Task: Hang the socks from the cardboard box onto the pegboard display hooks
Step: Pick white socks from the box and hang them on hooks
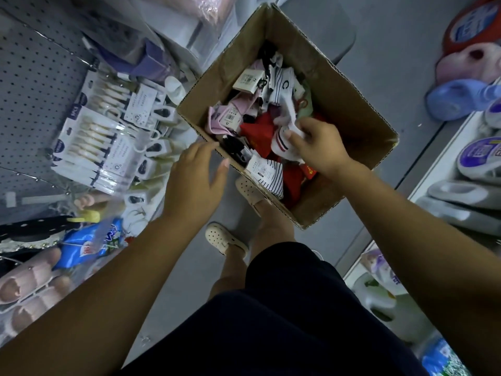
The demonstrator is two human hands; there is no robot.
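An open cardboard box (349, 104) stands on the floor in front of me, filled with several pairs of socks in white, pink, red, black and stripes. Inside the box, my right hand (317, 143) is closed on a white sock pair (284, 142) with dark stripes at the cuff, lifted slightly above the pile. My left hand (193, 183) hovers with fingers spread at the box's near left rim, holding nothing. The grey pegboard (32, 85) with thin wire hooks fills the upper left.
Packaged goods (92, 142) and white clip packs hang on pegboard hooks at left, with blue bags below. Shelves of slippers and bottles (466, 169) line the right side. My feet in cream clogs (225, 238) stand on the grey floor beside the box.
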